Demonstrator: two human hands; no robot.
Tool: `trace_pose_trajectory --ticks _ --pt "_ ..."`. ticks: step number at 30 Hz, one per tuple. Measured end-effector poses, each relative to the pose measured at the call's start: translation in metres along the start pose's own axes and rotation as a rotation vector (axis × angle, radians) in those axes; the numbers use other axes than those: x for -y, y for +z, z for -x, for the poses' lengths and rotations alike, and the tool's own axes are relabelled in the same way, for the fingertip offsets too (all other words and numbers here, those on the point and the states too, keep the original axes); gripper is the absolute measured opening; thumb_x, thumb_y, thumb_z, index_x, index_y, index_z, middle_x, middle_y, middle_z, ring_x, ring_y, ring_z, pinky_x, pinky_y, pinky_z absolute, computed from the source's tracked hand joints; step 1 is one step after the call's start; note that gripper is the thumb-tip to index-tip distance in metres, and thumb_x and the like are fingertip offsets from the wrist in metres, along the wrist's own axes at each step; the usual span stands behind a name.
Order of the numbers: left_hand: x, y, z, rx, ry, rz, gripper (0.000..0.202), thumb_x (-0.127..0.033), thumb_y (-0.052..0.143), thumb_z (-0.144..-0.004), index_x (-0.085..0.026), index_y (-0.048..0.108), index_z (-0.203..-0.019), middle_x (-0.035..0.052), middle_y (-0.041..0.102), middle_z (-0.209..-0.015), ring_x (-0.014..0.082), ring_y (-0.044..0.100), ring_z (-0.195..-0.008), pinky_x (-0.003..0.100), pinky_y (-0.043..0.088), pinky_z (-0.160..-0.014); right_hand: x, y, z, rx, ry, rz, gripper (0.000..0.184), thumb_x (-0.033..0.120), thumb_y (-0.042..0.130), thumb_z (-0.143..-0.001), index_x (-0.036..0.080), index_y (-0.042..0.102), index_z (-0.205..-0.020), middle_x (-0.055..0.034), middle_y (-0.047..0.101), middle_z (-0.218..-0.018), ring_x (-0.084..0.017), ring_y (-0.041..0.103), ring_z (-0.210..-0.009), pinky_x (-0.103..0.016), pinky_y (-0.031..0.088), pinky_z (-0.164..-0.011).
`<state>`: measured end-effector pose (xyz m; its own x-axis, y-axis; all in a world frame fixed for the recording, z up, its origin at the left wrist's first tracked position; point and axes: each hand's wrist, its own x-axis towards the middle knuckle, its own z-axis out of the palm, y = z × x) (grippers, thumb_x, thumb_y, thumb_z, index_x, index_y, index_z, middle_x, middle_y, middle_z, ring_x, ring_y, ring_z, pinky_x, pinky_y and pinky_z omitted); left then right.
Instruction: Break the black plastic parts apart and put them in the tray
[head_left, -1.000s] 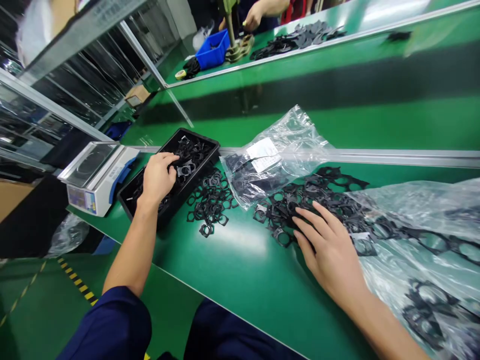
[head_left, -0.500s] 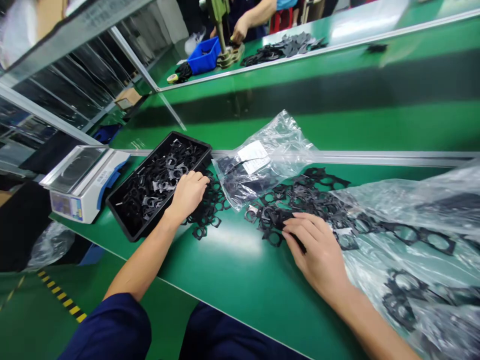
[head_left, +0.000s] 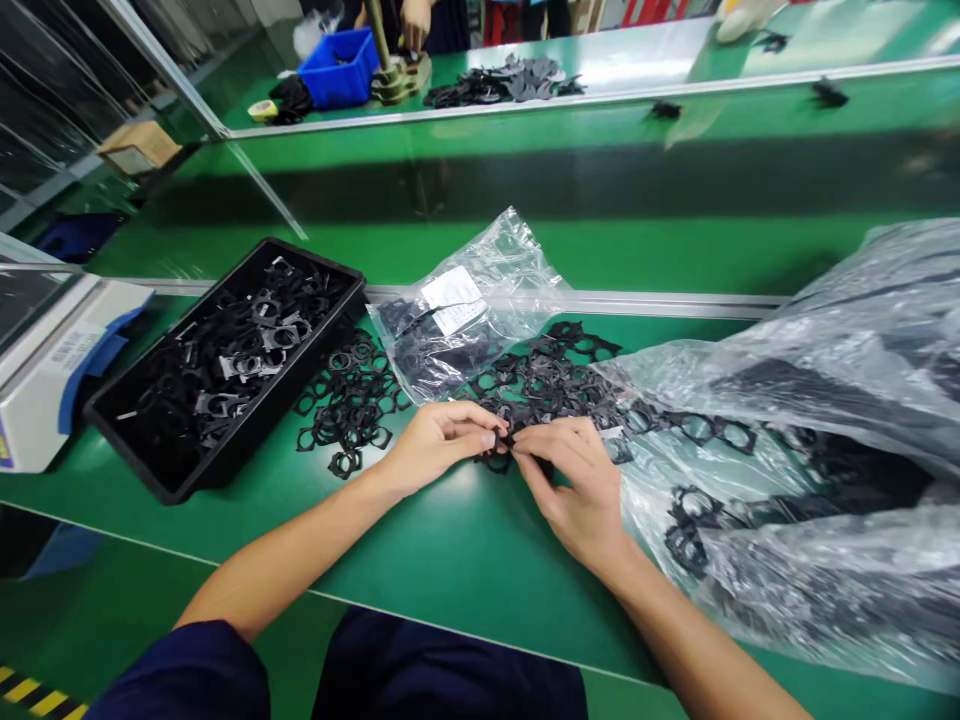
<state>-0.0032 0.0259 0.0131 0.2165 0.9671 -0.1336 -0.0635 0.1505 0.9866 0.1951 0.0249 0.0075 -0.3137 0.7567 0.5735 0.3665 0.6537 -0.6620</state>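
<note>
My left hand (head_left: 439,445) and my right hand (head_left: 574,480) meet at the near edge of a pile of black plastic frame parts (head_left: 555,385) on the green bench. Both pinch one small black part (head_left: 504,446) between their fingertips. A black tray (head_left: 154,455) holding separated pieces stands to the left. Between the tray and my left hand lies a heap of black rings (head_left: 349,400).
A clear bag with a white label (head_left: 457,310) lies behind the pile, and a large clear bag of black parts (head_left: 817,420) fills the right. A white scale (head_left: 45,350) stands far left. Across the belt another person's hand (head_left: 415,15) works near a blue bin (head_left: 337,68).
My left hand left the tray and came right to meet my right hand, and both now pinch one part. The view shifted to the right.
</note>
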Motion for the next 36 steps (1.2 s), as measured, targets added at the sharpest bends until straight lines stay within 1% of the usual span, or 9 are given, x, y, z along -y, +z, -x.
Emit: trace_pose_trajectory --ticks 3,6,9,11,18,25,28,33,36 --pt "0.012 0.008 0.0 -0.097 0.015 0.052 0.031 -0.042 0.084 -0.076 -0.015 0.077 -0.088 0.0056 0.077 -0.077 0.015 0.072 -0.066 0.024 0.059 -0.064 0.003 0.001 0.002 -0.022 0.139 -0.121 0.01 0.014 0.067 -0.091 0.024 0.069 -0.089 -0.0042 0.076 -0.087 -0.021 0.071 -0.083 -0.039 0.056 -0.079" --pt "0.017 0.007 0.005 -0.213 0.092 0.042 0.031 -0.042 0.086 -0.075 -0.015 0.075 -0.087 0.0021 0.074 -0.07 0.0131 0.07 -0.06 0.023 0.059 -0.059 0.006 0.002 0.004 -0.052 0.412 -0.338 0.002 0.024 0.069 -0.092 0.023 0.068 -0.09 -0.0046 0.074 -0.089 -0.019 0.07 -0.081 -0.034 0.058 -0.075" --pt "0.019 0.007 0.011 -0.289 0.156 -0.022 0.028 -0.041 0.086 -0.075 -0.016 0.074 -0.083 0.0009 0.072 -0.069 0.0116 0.069 -0.057 0.021 0.059 -0.058 0.006 0.002 0.004 -0.067 0.642 -0.549 0.013 0.033 0.075 -0.087 0.023 0.067 -0.089 -0.0025 0.071 -0.084 -0.016 0.068 -0.074 -0.029 0.057 -0.069" --pt "0.02 0.008 0.015 -0.296 0.183 -0.089 0.026 -0.04 0.084 -0.078 -0.016 0.075 -0.083 0.0022 0.074 -0.072 0.012 0.07 -0.061 0.021 0.059 -0.06 0.005 0.002 0.003 -0.082 0.713 -0.606 0.018 0.035 0.079 -0.083 0.023 0.068 -0.091 -0.0011 0.069 -0.082 -0.015 0.066 -0.073 -0.027 0.055 -0.068" --pt "0.023 0.011 0.021 -0.211 0.223 -0.187 0.019 -0.036 0.077 -0.086 -0.017 0.075 -0.087 0.0032 0.075 -0.077 0.0126 0.071 -0.068 0.021 0.059 -0.066 0.004 0.003 0.001 -0.076 0.829 -0.668 0.023 0.037 0.081 -0.081 0.023 0.074 -0.098 0.0007 0.065 -0.08 -0.01 0.058 -0.06 -0.024 0.052 -0.057" --pt "0.027 0.012 0.022 -0.194 0.225 -0.178 0.017 -0.034 0.074 -0.088 -0.017 0.072 -0.088 0.0028 0.072 -0.077 0.0127 0.068 -0.067 0.022 0.057 -0.065 0.003 0.004 -0.001 -0.136 0.888 -0.729 0.032 0.043 0.086 -0.074 0.022 0.068 -0.09 0.0015 0.065 -0.084 -0.012 0.07 -0.062 -0.026 0.061 -0.064" --pt "0.026 0.012 0.023 -0.173 0.259 -0.218 0.017 -0.034 0.072 -0.09 -0.017 0.073 -0.088 0.0051 0.072 -0.081 0.0145 0.067 -0.071 0.025 0.056 -0.066 0.003 0.005 0.0 -0.115 0.887 -0.725 0.034 0.045 0.086 -0.074 0.021 0.066 -0.088 0.0006 0.066 -0.087 -0.013 0.072 -0.062 -0.027 0.063 -0.066" --pt "0.022 0.01 0.023 -0.23 0.451 -0.354 0.008 -0.028 0.075 -0.088 -0.02 0.076 -0.086 0.005 0.072 -0.082 0.0156 0.066 -0.076 0.027 0.055 -0.067 0.005 0.005 0.001 -0.033 0.855 -0.728 0.033 0.042 0.084 -0.077 0.021 0.069 -0.097 0.001 0.063 -0.087 -0.013 0.072 -0.06 -0.025 0.061 -0.06" --pt "0.023 0.011 0.023 -0.25 0.436 -0.338 0.007 -0.027 0.075 -0.088 -0.02 0.076 -0.09 0.0039 0.071 -0.082 0.0135 0.065 -0.071 0.024 0.053 -0.062 0.006 0.005 0.003 0.034 0.817 -0.687 0.031 0.039 0.08 -0.082 0.021 0.072 -0.105 0.0 0.063 -0.089 -0.012 0.07 -0.059 -0.026 0.061 -0.059"
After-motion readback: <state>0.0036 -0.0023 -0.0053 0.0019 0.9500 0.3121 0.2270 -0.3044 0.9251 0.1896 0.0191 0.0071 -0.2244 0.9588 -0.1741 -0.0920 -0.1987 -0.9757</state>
